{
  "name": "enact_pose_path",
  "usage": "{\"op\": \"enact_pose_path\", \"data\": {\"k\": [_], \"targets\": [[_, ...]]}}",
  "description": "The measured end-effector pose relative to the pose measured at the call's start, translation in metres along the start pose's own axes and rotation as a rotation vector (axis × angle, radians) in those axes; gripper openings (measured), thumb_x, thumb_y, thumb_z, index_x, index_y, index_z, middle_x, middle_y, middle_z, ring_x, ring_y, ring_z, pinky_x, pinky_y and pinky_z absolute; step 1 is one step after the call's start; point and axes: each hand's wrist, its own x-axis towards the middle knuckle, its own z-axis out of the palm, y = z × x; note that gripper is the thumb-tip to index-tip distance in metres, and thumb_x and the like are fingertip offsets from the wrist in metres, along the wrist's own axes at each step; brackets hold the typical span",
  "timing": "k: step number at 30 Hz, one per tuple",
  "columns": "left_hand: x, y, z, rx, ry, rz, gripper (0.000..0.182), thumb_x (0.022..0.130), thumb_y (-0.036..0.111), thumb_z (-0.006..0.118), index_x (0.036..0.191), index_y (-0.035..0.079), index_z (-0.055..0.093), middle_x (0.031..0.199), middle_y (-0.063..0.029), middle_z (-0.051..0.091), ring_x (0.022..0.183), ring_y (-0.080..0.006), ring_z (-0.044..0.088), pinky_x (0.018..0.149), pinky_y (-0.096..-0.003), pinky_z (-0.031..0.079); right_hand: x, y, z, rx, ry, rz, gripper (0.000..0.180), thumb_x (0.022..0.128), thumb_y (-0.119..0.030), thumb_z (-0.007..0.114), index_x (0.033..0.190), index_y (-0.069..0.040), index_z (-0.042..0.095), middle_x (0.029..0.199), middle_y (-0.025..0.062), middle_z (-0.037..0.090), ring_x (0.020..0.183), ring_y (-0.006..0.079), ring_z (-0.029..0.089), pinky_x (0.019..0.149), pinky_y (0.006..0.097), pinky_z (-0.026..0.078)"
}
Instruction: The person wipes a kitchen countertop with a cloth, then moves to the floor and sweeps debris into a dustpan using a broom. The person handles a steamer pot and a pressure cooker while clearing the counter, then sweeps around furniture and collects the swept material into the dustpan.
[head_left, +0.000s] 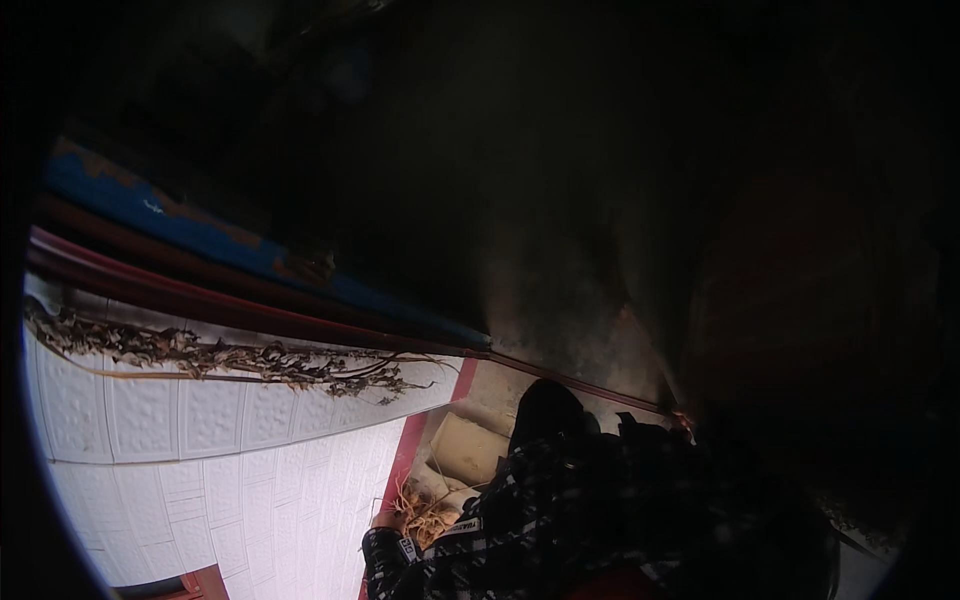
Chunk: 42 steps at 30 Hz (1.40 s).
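Note:
My left hand (388, 519), at the lower left below a black-and-white checked sleeve, is closed at the edge of a tangled bundle of dry tan roots (431, 520). Its fingers are small and partly hidden, and a thin wire or stalk stands out beside them. In the shadow right of centre is a small reddish patch that may be part of my right hand; its grip cannot be made out. A thin pale stick or edge (654, 345) slants down to that patch. A dark shoe or knee (551, 409) shows near the middle.
A tan cardboard box or block (469, 448) lies beside the roots. A dark red door sill (577, 385) crosses the floor. Dried leafy stalks (262, 364) hang along the white tiled wall (247, 495). A blue, peeling door or frame edge (202, 225) runs across the left; the upper area is very dark.

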Motion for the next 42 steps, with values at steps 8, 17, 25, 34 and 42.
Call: {"op": "enact_pose_path", "data": {"k": [8, 17, 25, 34, 42], "targets": [[0.006, -0.005, 0.105, -0.597, -0.109, -0.390, 0.053, 0.070, 0.053, 0.050, 0.083, 0.002, 0.059, 0.072, -0.0172, 0.059, 0.073, -0.0318, 0.057, 0.065, -0.0383, 0.041, 0.109, -0.162, -0.039, 0.056, -0.127, 0.020, 0.041, 0.064, -0.016, 0.064, 0.100, -0.003, 0.049, 0.075, 0.0116, 0.053, 0.066, 0.0200, 0.052, 0.059, 0.0323, 0.043], [0.039, 0.137, 0.138, -1.076, -0.336, -0.208, 0.049, 0.072, 0.051, 0.049, 0.078, 0.003, 0.056, 0.068, -0.0152, 0.057, 0.067, -0.0289, 0.055, 0.061, -0.0368, 0.040, 0.062, -0.076, -0.112, -0.032, -0.111, 0.300, 0.039, 0.059, -0.010, 0.067, 0.094, -0.003, 0.051, 0.073, 0.0107, 0.054, 0.065, 0.0185, 0.052, 0.057, 0.0302, 0.042], [0.056, 0.255, 0.169, -1.172, -0.465, -0.039, 0.047, 0.073, 0.050, 0.049, 0.073, 0.003, 0.054, 0.064, -0.0134, 0.055, 0.063, -0.0264, 0.053, 0.058, -0.0355, 0.040, 0.073, -0.073, -0.194, -0.647, -0.693, -0.021, 0.038, 0.054, -0.005, 0.069, 0.088, -0.003, 0.053, 0.072, 0.0098, 0.055, 0.065, 0.0172, 0.053, 0.056, 0.0284, 0.041], [0.046, 0.238, 0.179, -1.221, -0.489, -0.071, 0.046, 0.075, 0.048, 0.048, 0.067, 0.003, 0.052, 0.059, -0.0114, 0.052, 0.057, -0.0236, 0.051, 0.053, -0.0340, 0.039, 0.092, -0.103, -0.164, 0.905, -0.393, 0.007, 0.020, 0.077, -0.021, 0.047, 0.085, -0.003, 0.045, 0.063, 0.0057, 0.050, 0.052, 0.0103, 0.048, 0.043, 0.0224, 0.038], [0.032, 0.158, 0.215, -1.199, -0.469, -0.149, 0.045, 0.076, 0.047, 0.047, 0.062, 0.004, 0.049, 0.056, -0.0097, 0.050, 0.052, -0.0211, 0.049, 0.050, -0.0327, 0.038, 0.011, -0.087, -0.131, 0.875, -0.315, 0.147, 0.014, 0.079, -0.015, 0.048, 0.080, -0.001, 0.046, 0.064, 0.0050, 0.050, 0.052, 0.0124, 0.051, 0.043, 0.0247, 0.046]]}}
